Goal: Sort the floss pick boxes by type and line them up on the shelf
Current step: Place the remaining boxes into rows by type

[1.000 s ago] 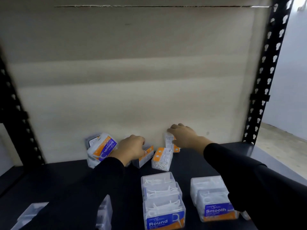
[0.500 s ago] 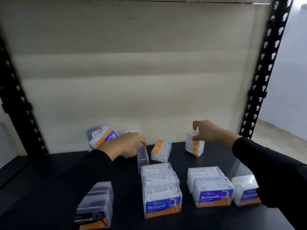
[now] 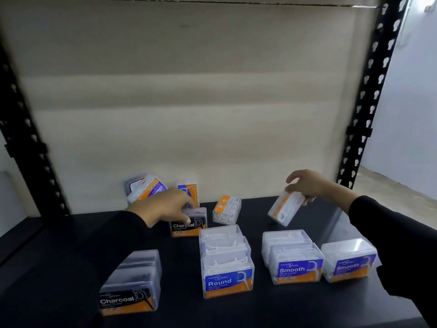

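Left hand [image 3: 165,207] has its fingers clamped on a Charcoal box [image 3: 189,223] standing mid-shelf [image 3: 59,252]. Right hand [image 3: 307,185] pinches a white floss box [image 3: 285,207], tilted and lifted off the shelf toward the back right corner. Sorted rows line the front edge.

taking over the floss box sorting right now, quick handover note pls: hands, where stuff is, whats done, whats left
Left hand: gripping a Charcoal box that stands on the shelf, behind the front rows.
Right hand: holding a white-pick box tilted in the air above the shelf; its type label is not readable.
Done: front rows started, a Charcoal row at left, a Round row in the middle, two Smooth rows at right.
Left: place both held boxes in their rows, then sort the loose box in the middle and the small pile against the back panel.
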